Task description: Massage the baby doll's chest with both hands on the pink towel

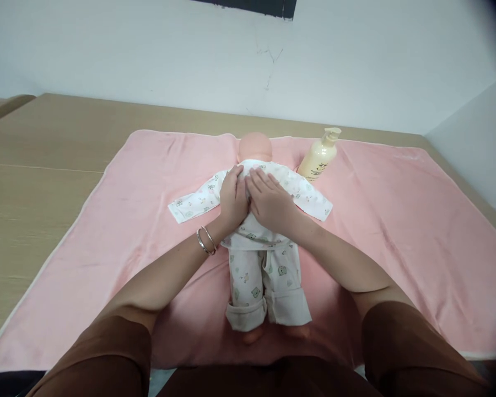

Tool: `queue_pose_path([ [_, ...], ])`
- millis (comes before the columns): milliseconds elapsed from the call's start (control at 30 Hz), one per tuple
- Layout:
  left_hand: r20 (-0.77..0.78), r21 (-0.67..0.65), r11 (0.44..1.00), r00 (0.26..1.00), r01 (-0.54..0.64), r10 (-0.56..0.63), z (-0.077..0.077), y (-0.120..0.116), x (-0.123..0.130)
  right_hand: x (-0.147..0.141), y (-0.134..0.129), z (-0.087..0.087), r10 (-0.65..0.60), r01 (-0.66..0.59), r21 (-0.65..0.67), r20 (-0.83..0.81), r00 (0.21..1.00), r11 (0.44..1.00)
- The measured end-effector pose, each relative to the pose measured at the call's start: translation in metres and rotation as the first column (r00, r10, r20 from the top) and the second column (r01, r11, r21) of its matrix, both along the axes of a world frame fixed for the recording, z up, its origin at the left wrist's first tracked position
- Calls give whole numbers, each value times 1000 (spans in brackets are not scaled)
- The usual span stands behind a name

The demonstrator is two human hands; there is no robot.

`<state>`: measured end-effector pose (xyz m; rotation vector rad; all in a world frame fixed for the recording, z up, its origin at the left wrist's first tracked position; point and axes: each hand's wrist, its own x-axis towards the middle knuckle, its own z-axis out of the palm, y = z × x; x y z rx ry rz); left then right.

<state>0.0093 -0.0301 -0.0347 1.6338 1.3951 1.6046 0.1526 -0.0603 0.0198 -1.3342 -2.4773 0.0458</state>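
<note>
A baby doll (255, 146) lies on a pink blanket (380, 231), its bald head toward the wall and its feet toward me. It wears a white printed long-sleeved top (248, 237) and matching trousers (248, 278) with rolled cuffs. Both sleeves spread out to the sides. My left hand (233, 198) rests on the upper part of the top, palm turned inward. Beside it, touching or nearly so, my right hand (270, 199) lies on the top with its fingers stretched out. Neither hand shows anything held. The doll's face is not visible.
A cream pump bottle (319, 157) stands on the blanket to the right of the doll's head. Under the blanket is a wooden table (66, 132), with its bare surface showing at the left. A white wall (149, 60) rises behind the table.
</note>
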Motion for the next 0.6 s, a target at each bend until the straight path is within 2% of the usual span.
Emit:
queue_pose_path([
  [67, -40, 36, 999, 999, 16, -15, -1, 0, 0, 2, 8, 2, 101, -101, -29, 8, 995, 994],
  [100, -60, 50, 998, 998, 23, -20, -1, 0, 0, 5, 16, 3, 93, -93, -56, -2, 996, 994],
  [233, -120, 74, 997, 992, 32, -23, -6, 3, -1, 17, 43, 4, -160, 144, -193, -69, 985, 971],
  [300, -122, 68, 997, 992, 32, -23, -7, 4, -1, 14, 36, 2, -254, 239, -170, -70, 965, 956],
  [333, -120, 71, 997, 992, 36, -27, -7, 4, -2, 10, 28, 1, -257, 248, -123, -63, 964, 961],
  [400, -133, 102, 993, 990, 60, -46, -7, 5, -4, 2, 11, -2, -162, 162, -7, -38, 986, 987],
  [467, -167, 153, 983, 983, 100, -74, -7, 5, -6, -4, 0, -5, -1, 1, 65, -8, 1000, 998],
  [533, -210, 173, 976, 973, 129, -92, -7, 6, -8, -3, 3, -5, 135, -134, 72, -9, 991, 988],
  [600, -269, 150, 978, 958, 147, -102, -7, 7, -9, 6, 19, -6, 174, -172, 32, -56, 983, 985],
])
